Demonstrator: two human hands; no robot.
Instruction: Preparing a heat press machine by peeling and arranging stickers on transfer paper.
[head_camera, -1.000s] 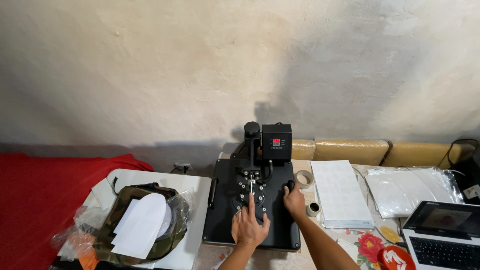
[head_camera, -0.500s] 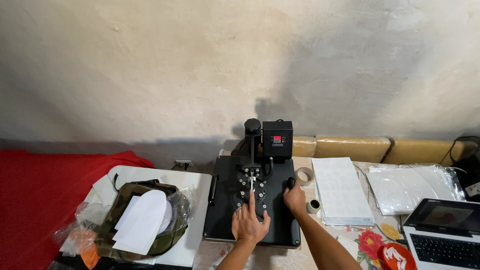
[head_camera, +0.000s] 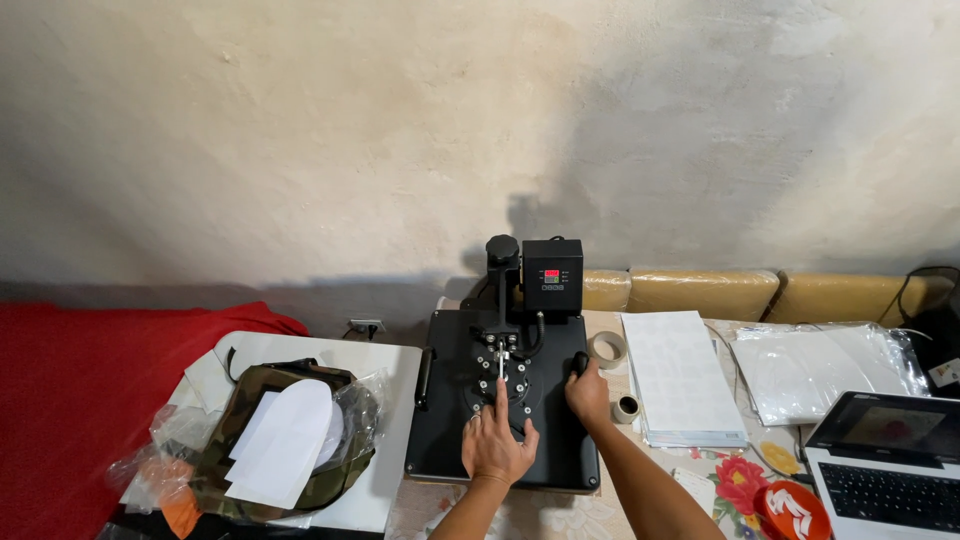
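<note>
left hand (head_camera: 497, 447) flat on press (head_camera: 502, 400) top plate, index finger out toward centre knob, grasping nothing | right hand (head_camera: 586, 390) clenched on black handle at press's right edge | tape roll (head_camera: 606, 349) just right, paper stack (head_camera: 682, 378) near, laptop (head_camera: 886, 468) far right | bare plate left of hands | vs 0.5 s ago: hands unmoved

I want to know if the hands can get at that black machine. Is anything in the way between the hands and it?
Nothing visible is in the way. The left hand lies flat on the black heat press, its finger by the middle bolts. The right hand grips the black knob at the press's right edge. The tape roll sits off to the side.
</note>
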